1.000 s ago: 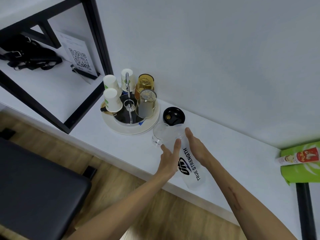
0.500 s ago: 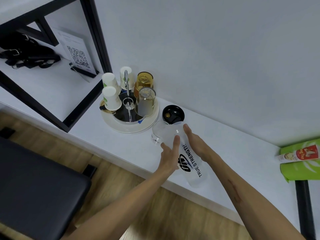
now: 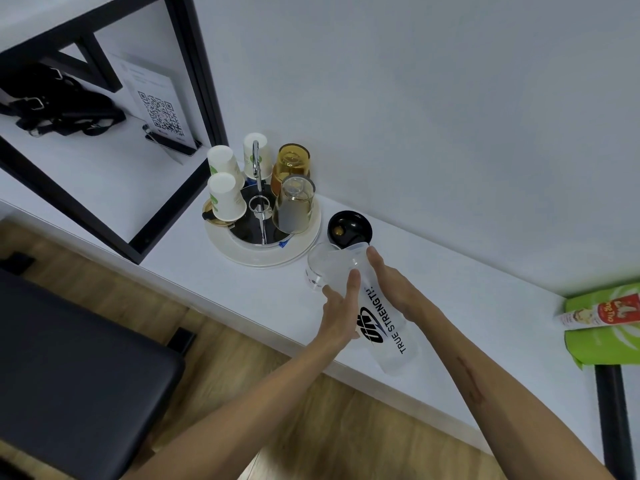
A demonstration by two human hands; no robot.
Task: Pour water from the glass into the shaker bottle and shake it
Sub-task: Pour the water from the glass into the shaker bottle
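Note:
The translucent shaker bottle (image 3: pixel 388 320), printed "TRUE STRENGTH", stands open-topped on the white counter (image 3: pixel 214 271) near its front edge. My right hand (image 3: pixel 393 287) lies along its right side, fingertips up at the rim, holding it. My left hand (image 3: pixel 341 311) rests against the bottle's left side with fingers stretched and apart. A clear glass (image 3: pixel 317 271) stands just left of the bottle, by my left fingertips; its water level cannot be made out. The bottle's black lid (image 3: pixel 348 227) lies upside down behind the bottle.
A round white tray (image 3: pixel 242 252) holds upturned paper cups (image 3: pixel 225 197), an amber glass (image 3: pixel 290 164) and a grey glass (image 3: pixel 294 206). A black-framed shelf (image 3: pixel 204 81) rises at left. A green packet (image 3: pixel 606 327) lies at right. A dark seat (image 3: pixel 69 375) sits below.
Both hands have stayed at the bottle's sides, shifting only slightly. The bottle, glass and lid have not moved.

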